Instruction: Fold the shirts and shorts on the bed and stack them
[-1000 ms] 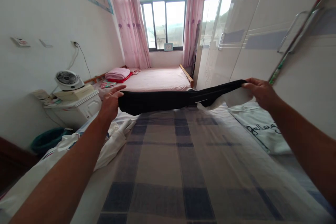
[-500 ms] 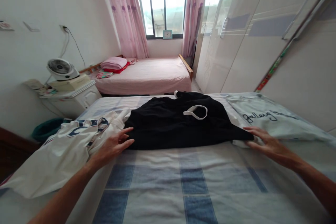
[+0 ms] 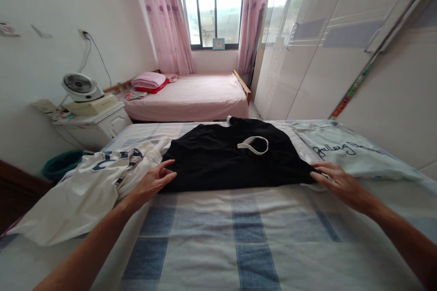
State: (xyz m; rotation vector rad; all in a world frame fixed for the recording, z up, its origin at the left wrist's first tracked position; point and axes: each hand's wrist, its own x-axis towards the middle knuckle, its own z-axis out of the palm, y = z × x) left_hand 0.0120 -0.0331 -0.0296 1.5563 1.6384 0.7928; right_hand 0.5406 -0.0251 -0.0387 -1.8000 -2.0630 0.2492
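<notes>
A black shirt [image 3: 211,159] with a white-edged collar lies spread on the bed in front of me. At its near left corner is my left hand [image 3: 153,179], its thumb and index finger apart over the dark cloth. My right hand [image 3: 336,182] has thumb and fingers closed on the shirt's near right corner, where a bit of white edging shows. Left of the black shirt lies a rumpled white shirt [image 3: 82,195] with dark blue trim. To the right, a pale shirt [image 3: 355,150] with black script lies flat.
Under the clothes is a blue-and-white checked bedsheet [image 3: 205,236]. Beyond stands a pink-covered bed [image 3: 201,95] with folded bedding [image 3: 149,80]. A fan [image 3: 82,86] stands on a cabinet [image 3: 105,125] at left, near a green bin [image 3: 59,166]. White wardrobes [image 3: 314,72] line the right.
My right hand has moved inward over the shirt's right corner, and its fingers have closed there. My left hand has shifted slightly at the left corner. The shirt's shape is nearly the same.
</notes>
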